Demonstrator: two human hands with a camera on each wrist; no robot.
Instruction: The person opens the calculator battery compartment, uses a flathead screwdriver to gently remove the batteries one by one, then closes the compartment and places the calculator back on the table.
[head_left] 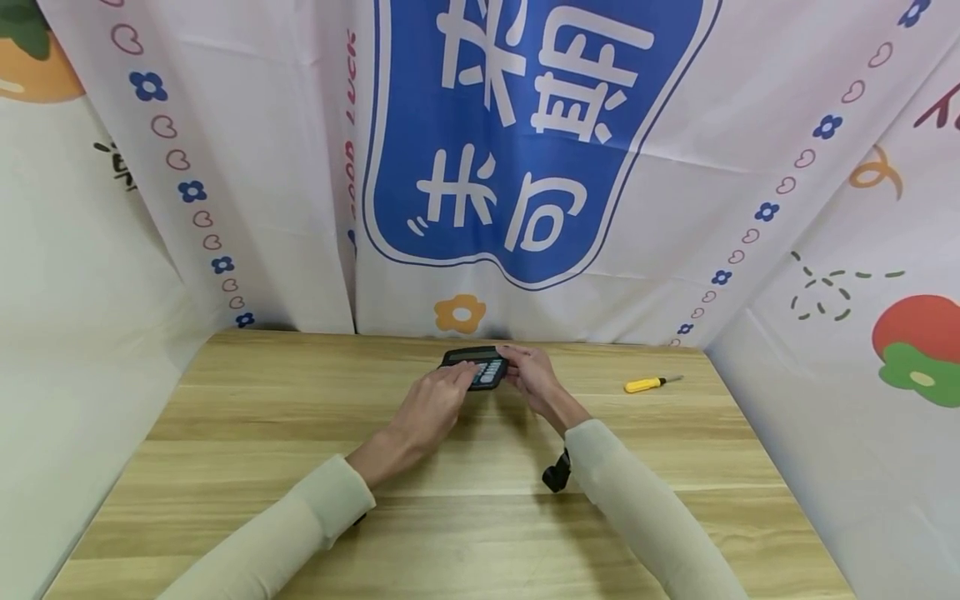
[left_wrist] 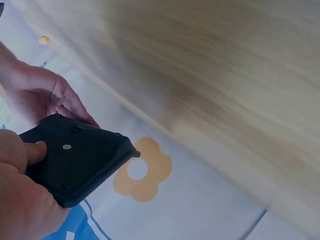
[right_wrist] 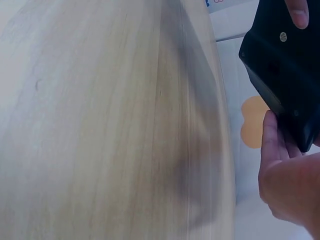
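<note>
A black calculator (head_left: 489, 375) with light keys and a grey display is held raised near the table's far edge. My left hand (head_left: 435, 402) grips its near left part, fingers over the keys. In the left wrist view, the left thumb presses the calculator's dark back (left_wrist: 85, 150), where a small round metallic spot shows. My right hand (head_left: 534, 379) holds the far right corner. Seen from the right wrist, the right hand (right_wrist: 290, 182) has its fingers against the calculator's edge (right_wrist: 277, 75). Part of the keypad is hidden under the left fingers.
A screwdriver with a yellow handle (head_left: 642, 385) lies on the wooden table (head_left: 300, 417), right of the hands. A printed white cloth (head_left: 660, 233) hangs behind the table's far edge, and more printed cloth stands at both sides.
</note>
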